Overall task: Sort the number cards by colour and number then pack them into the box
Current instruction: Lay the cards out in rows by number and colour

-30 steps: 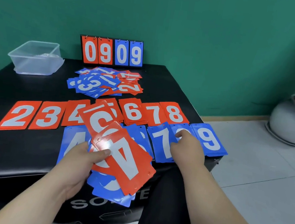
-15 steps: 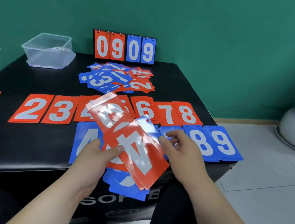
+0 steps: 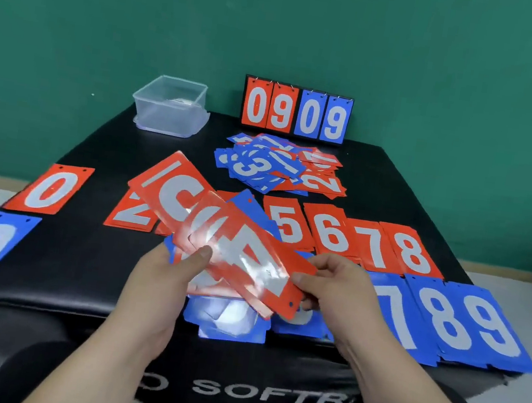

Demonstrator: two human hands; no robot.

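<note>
**Current state.** A fan of glossy red and blue plastic number cards is held just above the near edge of the black padded bench. The fan is grasped by the left hand, with the thumb pressed on top and the fingers curled beneath. The near end of the topmost red card marked with a white 4 is pinched by the right hand. This card is not yet clear of the fan.

**Work done.** Sorting is judged to be partly complete.
- A row of red cards is laid out across the bench. 0, 2, 5, 6, 7 and 8 can be read, and the middle of the row is hidden by the fan.
- A nearer row of blue cards is laid out. 0 is at the far left and 7, 8 and 9 are at the right. More blue cards lie under the hands, and their numbers cannot be read.

**Work left.**
- A loose heap of mixed red and blue cards remains unsorted behind the rows.
- The held fan is still to be distributed.
- Packing appears not to have begun. The clear plastic box stands at the rear left of the bench, well apart from both rows, and its contents cannot be made out.
- A black flip scoreboard showing 0909 stands at the rear edge.
</note>
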